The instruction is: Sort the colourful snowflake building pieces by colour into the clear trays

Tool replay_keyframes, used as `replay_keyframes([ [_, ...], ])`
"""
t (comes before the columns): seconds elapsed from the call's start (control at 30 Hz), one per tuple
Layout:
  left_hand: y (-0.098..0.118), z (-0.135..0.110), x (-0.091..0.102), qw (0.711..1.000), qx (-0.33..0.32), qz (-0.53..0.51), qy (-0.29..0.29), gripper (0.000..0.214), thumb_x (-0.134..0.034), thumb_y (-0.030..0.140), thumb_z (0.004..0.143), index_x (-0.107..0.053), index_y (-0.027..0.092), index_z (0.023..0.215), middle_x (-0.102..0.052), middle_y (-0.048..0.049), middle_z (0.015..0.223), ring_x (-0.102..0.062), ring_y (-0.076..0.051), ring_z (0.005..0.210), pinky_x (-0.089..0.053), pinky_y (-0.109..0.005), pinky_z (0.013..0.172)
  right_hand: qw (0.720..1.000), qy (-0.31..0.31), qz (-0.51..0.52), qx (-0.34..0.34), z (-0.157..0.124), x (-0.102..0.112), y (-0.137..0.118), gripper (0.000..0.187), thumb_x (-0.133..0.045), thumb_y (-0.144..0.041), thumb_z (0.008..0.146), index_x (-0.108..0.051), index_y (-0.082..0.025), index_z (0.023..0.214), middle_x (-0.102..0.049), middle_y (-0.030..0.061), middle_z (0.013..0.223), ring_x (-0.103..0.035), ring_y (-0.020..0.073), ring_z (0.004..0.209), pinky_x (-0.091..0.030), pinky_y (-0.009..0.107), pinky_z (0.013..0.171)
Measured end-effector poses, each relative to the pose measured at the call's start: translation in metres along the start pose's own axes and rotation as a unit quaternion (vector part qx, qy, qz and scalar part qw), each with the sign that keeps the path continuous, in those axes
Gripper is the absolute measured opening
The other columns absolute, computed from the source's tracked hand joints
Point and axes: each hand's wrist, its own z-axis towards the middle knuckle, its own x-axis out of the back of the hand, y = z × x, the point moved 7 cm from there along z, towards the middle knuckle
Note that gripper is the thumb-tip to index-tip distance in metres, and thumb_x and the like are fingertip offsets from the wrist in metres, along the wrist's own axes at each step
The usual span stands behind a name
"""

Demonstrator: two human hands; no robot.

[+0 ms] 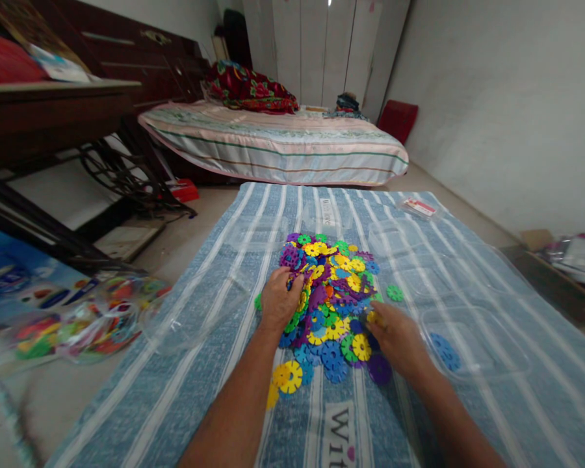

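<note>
A heap of notched plastic discs [334, 330] in purple, yellow, green and blue lies on the striped cloth. On the left side of the heap rests my left hand [279, 300], fingers bent but apart, touching the discs with nothing visibly gripped. My right hand [394, 331] is at the heap's right edge, its thumb and fingers closed on a yellow disc [374, 318]. To its right, a clear plastic box [497, 376] has blue discs [445, 351] in it. A single green disc [394, 293] lies apart, beyond my right hand.
More clear containers, including one at the back left [256, 244] and one at the back right [394, 237], surround the heap. A small packet [419, 208] lies at the far right corner. Beyond the table stands a bed [283, 146]; bagged colourful pieces [102, 325] sit on the left.
</note>
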Motion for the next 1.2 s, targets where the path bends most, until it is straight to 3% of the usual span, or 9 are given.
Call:
replay_keyframes([
  [0.17, -0.001, 0.000, 0.000, 1.000, -0.004, 0.001, 0.001, 0.027, -0.047, 0.041, 0.085, -0.065, 0.020, 0.085, -0.066, -0.0077, 0.106, -0.061, -0.021, 0.103, -0.047, -0.034, 0.095, 0.999, 0.013, 0.047, 0.005, -0.004, 0.002, -0.003, 0.035, -0.051, -0.030, 0.083, -0.060, -0.018, 0.115, -0.067, 0.0086, 0.105, -0.062, 0.0215, 0.096, -0.050, 0.036, 0.084],
  [0.33, 0.001, -0.001, 0.001, 1.000, -0.002, 0.000, 0.000, 0.029, -0.046, 0.040, 0.086, -0.064, 0.018, 0.084, -0.065, -0.0096, 0.107, -0.061, -0.021, 0.103, -0.047, -0.033, 0.095, 0.999, 0.019, 0.029, 0.036, 0.000, 0.014, -0.012, 0.033, -0.047, -0.029, 0.086, -0.061, -0.017, 0.113, -0.067, 0.0093, 0.105, -0.062, 0.0209, 0.097, -0.050, 0.036, 0.085],
  [0.43, 0.002, 0.000, 0.002, 1.000, -0.002, -0.001, 0.004, 0.027, -0.046, 0.040, 0.085, -0.064, 0.020, 0.082, -0.065, -0.0077, 0.106, -0.061, -0.020, 0.102, -0.047, -0.033, 0.095, 0.996, 0.071, 0.004, 0.050, 0.014, 0.043, -0.010, 0.031, -0.044, -0.028, 0.087, -0.062, -0.017, 0.110, -0.066, 0.0099, 0.105, -0.060, 0.0213, 0.099, -0.049, 0.036, 0.087],
  [0.57, 0.003, 0.000, 0.002, 1.000, -0.005, 0.001, 0.003, 0.027, -0.046, 0.041, 0.085, -0.064, 0.020, 0.083, -0.066, -0.0074, 0.104, -0.061, -0.021, 0.102, -0.047, -0.033, 0.095, 0.977, 0.202, -0.061, 0.007, 0.034, 0.096, 0.005, 0.029, -0.045, -0.031, 0.086, -0.063, -0.017, 0.105, -0.062, 0.0132, 0.111, -0.056, 0.0259, 0.105, -0.046, 0.042, 0.089],
  [0.63, 0.002, 0.000, 0.002, 1.000, -0.003, 0.004, 0.004, 0.026, -0.046, 0.041, 0.085, -0.064, 0.021, 0.083, -0.066, -0.0070, 0.105, -0.061, -0.021, 0.102, -0.047, -0.033, 0.095, 0.969, 0.232, -0.086, -0.009, 0.037, 0.108, 0.010, 0.030, -0.047, -0.032, 0.085, -0.063, -0.017, 0.105, -0.060, 0.0140, 0.114, -0.055, 0.0278, 0.108, -0.045, 0.044, 0.089],
  [0.73, 0.001, 0.000, 0.000, 1.000, 0.001, 0.007, 0.004, 0.026, -0.047, 0.041, 0.085, -0.064, 0.021, 0.082, -0.066, -0.0074, 0.105, -0.061, -0.021, 0.102, -0.047, -0.034, 0.094, 0.984, 0.162, -0.076, 0.000, 0.034, 0.089, 0.004, 0.029, -0.046, -0.032, 0.086, -0.062, -0.019, 0.107, -0.064, 0.0100, 0.105, -0.060, 0.0240, 0.096, -0.048, 0.038, 0.082],
  [0.83, 0.000, 0.000, 0.000, 1.000, 0.002, 0.004, 0.003, 0.027, -0.046, 0.040, 0.085, -0.064, 0.020, 0.081, -0.066, -0.0085, 0.106, -0.061, -0.021, 0.102, -0.047, -0.034, 0.095, 0.996, 0.006, -0.086, -0.002, 0.021, 0.046, -0.009, 0.027, -0.048, -0.029, 0.086, -0.062, -0.021, 0.107, -0.066, 0.0073, 0.102, -0.061, 0.0212, 0.092, -0.047, 0.032, 0.077],
  [0.93, 0.000, 0.001, 0.000, 1.000, 0.003, 0.003, 0.001, 0.028, -0.046, 0.040, 0.085, -0.065, 0.019, 0.082, -0.065, -0.0092, 0.106, -0.061, -0.022, 0.103, -0.047, -0.034, 0.095, 0.987, -0.115, -0.108, -0.012, 0.009, 0.015, -0.022, 0.023, -0.052, -0.025, 0.084, -0.063, -0.022, 0.105, -0.065, 0.0059, 0.102, -0.059, 0.0201, 0.096, -0.044, 0.028, 0.077],
  [1.2, 0.001, 0.000, 0.000, 1.000, 0.002, 0.001, -0.002, 0.029, -0.046, 0.041, 0.086, -0.065, 0.019, 0.082, -0.065, -0.0099, 0.106, -0.061, -0.022, 0.103, -0.047, -0.034, 0.095, 0.971, -0.170, -0.166, -0.009, 0.005, 0.006, -0.036, 0.022, -0.047, -0.016, 0.085, -0.062, -0.019, 0.102, -0.064, 0.0074, 0.101, -0.055, 0.0228, 0.099, -0.040, 0.029, 0.080],
])
